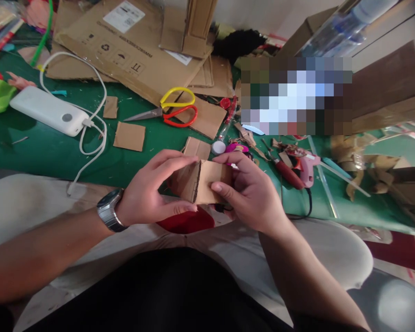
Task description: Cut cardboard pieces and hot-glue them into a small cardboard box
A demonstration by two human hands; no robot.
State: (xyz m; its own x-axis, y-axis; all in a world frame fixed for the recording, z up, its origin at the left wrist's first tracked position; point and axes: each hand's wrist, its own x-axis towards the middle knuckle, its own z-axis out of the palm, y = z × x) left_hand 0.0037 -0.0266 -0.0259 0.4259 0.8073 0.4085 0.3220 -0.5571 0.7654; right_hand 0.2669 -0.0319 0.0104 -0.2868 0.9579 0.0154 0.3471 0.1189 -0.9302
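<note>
A small cardboard box [209, 184], made of flat pieces meeting at a corner edge, is between my two hands over the near edge of the table. My left hand [147, 191], with a metal watch on the wrist, grips its left side, fingers above and thumb below. From the right, my right hand [254, 196] clasps it, thumb lying on the front face and fingers curled behind. The box's far and lower sides are hidden. Just beyond it lie a cardboard offcut [197, 147] and a white round cap [218, 147].
Scissors [173, 110] with yellow and orange handles lie on the green tabletop [44, 147]. Left of them are cardboard squares [129, 136] and a white power bank [48, 110] with a cable. To the right sits a pink glue gun [307, 168]. Large flattened cardboard [124, 60] covers the back.
</note>
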